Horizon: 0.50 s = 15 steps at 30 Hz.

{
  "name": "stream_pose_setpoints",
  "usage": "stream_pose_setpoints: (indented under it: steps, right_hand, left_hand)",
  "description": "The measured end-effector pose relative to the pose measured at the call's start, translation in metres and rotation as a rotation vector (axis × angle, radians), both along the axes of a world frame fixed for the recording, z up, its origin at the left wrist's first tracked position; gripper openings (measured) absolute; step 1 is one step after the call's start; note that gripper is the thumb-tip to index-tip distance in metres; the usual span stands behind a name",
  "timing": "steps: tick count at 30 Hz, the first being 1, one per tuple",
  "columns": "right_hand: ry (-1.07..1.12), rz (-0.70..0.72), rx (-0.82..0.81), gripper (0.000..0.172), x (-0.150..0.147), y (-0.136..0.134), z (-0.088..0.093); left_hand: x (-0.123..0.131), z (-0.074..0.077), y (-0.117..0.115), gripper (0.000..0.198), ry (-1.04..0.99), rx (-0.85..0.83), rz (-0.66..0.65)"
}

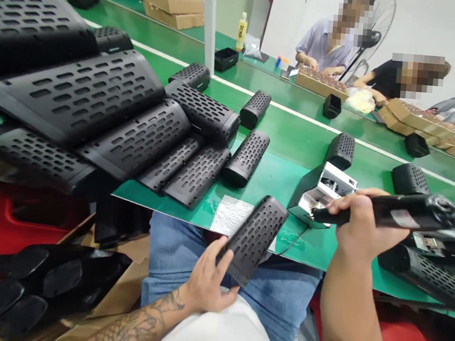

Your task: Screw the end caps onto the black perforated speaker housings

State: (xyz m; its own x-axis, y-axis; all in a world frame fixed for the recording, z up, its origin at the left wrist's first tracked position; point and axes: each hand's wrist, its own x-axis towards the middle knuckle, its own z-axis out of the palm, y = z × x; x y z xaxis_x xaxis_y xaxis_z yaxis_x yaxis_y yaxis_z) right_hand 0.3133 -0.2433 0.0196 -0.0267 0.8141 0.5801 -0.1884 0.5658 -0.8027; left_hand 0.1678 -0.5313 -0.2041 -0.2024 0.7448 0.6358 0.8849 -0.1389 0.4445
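Note:
My left hand [207, 279] grips the near end of a black perforated shell [256, 236], which leans over the table's front edge above my lap. My right hand [359, 220] is closed round a black electric screwdriver [401, 213] held level, its tip pointing left at a small silver and black unit [322, 194] on the green table [292, 144]. A patch of silvery foil [229, 215] lies on the table just left of the shell.
Several black perforated shells [136, 126] are piled at the left and scattered across the table. More black parts sit in a box [37, 281] at lower left. Other people work at cardboard trays [323, 83] on the far side. A white post [209, 27] stands behind.

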Motion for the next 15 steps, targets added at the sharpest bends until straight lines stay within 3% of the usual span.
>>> stream_pose_setpoints:
  steps: [1, 4, 8, 10, 12, 14, 15]
  right_hand:
    - [0.01, -0.087, -0.005, 0.019, 0.008, 0.018, -0.003]
    - [0.003, -0.119, -0.057, 0.026, 0.025, 0.058, -0.02]
    - [-0.004, -0.102, -0.083, 0.032, 0.03, 0.068, -0.041]
    - [-0.004, -0.107, -0.1, 0.03, 0.029, 0.064, -0.045]
    - [-0.021, -0.109, -0.112, 0.031, 0.028, 0.058, -0.044]
    - [-0.019, -0.112, -0.121, 0.032, 0.03, 0.05, -0.037]
    - [-0.004, -0.106, -0.124, 0.031, 0.032, 0.044, -0.032]
  left_hand:
    - [0.007, 0.001, -0.003, 0.119, 0.037, 0.015, -0.06]
    - [0.014, 0.013, 0.008, 0.093, 0.154, 0.055, -0.279]
    - [0.004, 0.064, 0.058, 0.06, 0.395, -0.008, -0.515]
    - [-0.005, 0.094, 0.09, 0.077, 0.543, -0.198, -0.62]
    - [-0.012, 0.117, 0.12, 0.114, 0.59, -0.381, -0.674]
    - [-0.016, 0.129, 0.141, 0.136, 0.604, -0.489, -0.656]
    - [-0.017, 0.131, 0.149, 0.137, 0.601, -0.516, -0.611]
